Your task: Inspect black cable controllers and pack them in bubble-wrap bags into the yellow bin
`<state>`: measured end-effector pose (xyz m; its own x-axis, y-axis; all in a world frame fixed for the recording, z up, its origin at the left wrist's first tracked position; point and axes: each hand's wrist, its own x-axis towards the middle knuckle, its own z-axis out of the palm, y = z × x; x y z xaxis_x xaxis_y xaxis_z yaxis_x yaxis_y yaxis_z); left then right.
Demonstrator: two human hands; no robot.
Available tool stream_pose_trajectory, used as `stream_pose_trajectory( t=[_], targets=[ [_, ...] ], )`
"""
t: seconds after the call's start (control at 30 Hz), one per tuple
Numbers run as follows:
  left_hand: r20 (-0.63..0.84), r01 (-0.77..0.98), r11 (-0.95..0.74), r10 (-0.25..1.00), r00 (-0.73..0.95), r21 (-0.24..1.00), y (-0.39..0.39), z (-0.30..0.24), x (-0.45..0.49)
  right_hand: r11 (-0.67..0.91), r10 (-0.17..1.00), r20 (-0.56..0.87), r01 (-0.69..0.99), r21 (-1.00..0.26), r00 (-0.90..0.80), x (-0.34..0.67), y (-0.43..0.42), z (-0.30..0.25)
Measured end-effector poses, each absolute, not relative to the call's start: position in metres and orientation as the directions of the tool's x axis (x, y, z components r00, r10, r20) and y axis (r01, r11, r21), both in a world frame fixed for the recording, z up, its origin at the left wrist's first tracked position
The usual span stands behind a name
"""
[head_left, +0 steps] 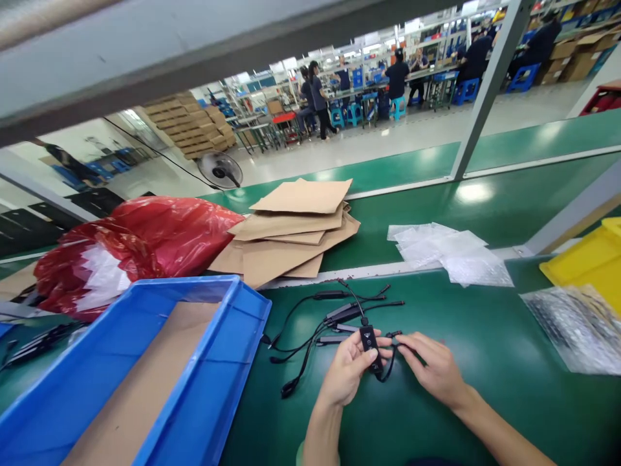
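My left hand point(347, 362) is closed on a small black inline cable controller point(369, 346), its thumb pressed on the face, which bears small white symbols. A cable leaves the controller's top and another loops out from its lower end. My right hand point(433, 366) pinches the end of that looped cable point(391, 362) between thumb and fingertips, just right of the controller. Several similar black cables with inline boxes point(342, 313) lie on the green bench point(417, 427) behind and left of my left hand.
At left stands a blue bin point(237, 343) with cardboard inside. Behind it are a red plastic bag point(165, 226) and stacked cardboard sheets point(295, 226). Clear bubble bags point(451, 249) lie back right, more plastic bags point(577, 330) near a yellow bin point(592, 259). A metal post point(490, 97) rises behind.
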<state>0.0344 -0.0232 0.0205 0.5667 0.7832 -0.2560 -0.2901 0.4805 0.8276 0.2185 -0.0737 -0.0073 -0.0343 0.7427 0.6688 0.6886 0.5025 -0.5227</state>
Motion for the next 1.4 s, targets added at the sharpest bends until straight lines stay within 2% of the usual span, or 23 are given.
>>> stream_pose_trajectory(
  t=[0.13, 0.33, 0.43, 0.57, 0.73, 0.8, 1.0, 1.13, 1.27, 1.4],
  targets=[
    [-0.277, -0.207, 0.475, 0.757, 0.592, 0.855, -0.024, 0.018, 0.038, 0.505, 0.696, 0.715, 0.753, -0.422, -0.066, 0.22, -0.075, -0.011],
    [-0.244, -0.069, 0.409, 0.663, 0.707, 0.91, -0.029, 0.023, 0.046, 0.485, 0.732, 0.675, 0.768, -0.418, -0.096, 0.22, -0.077, -0.013],
    [-0.237, -0.036, 0.383, 0.642, 0.729, 0.923, -0.03, 0.025, 0.049, 0.429, 0.748, 0.664, 0.774, -0.466, -0.015, 0.219, -0.077, -0.014],
    [-0.245, -0.037, 0.392, 0.644, 0.724, 0.919, -0.032, 0.024, 0.05, 0.332, 0.797, 0.591, 0.73, -0.597, 0.122, 0.213, -0.079, -0.02],
    [-0.225, -0.04, 0.343, 0.694, 0.685, 0.938, -0.037, 0.017, 0.054, 0.199, 0.875, 0.374, 0.477, -0.856, 0.306, 0.199, -0.084, -0.023],
    [-0.212, -0.056, 0.343, 0.691, 0.691, 0.938, -0.041, 0.014, 0.057, 0.159, 0.888, 0.308, 0.402, -0.902, 0.341, 0.195, -0.087, -0.022],
    [-0.192, -0.114, 0.342, 0.738, 0.647, 0.933, -0.048, 0.01, 0.065, 0.185, 0.89, 0.321, 0.388, -0.903, 0.323, 0.193, -0.091, -0.019],
    [-0.192, -0.119, 0.337, 0.755, 0.627, 0.934, -0.047, 0.01, 0.065, 0.152, 0.926, 0.247, 0.318, -0.936, 0.284, 0.195, -0.09, -0.017],
    [-0.186, -0.118, 0.333, 0.748, 0.638, 0.936, -0.045, 0.01, 0.063, 0.075, 0.964, 0.1, 0.106, -0.992, 0.247, 0.198, -0.085, -0.011],
    [-0.162, -0.094, 0.296, 0.729, 0.665, 0.951, -0.044, 0.011, 0.062, 0.007, 0.985, -0.012, -0.105, -0.994, 0.173, 0.201, -0.082, -0.006]
  ],
)
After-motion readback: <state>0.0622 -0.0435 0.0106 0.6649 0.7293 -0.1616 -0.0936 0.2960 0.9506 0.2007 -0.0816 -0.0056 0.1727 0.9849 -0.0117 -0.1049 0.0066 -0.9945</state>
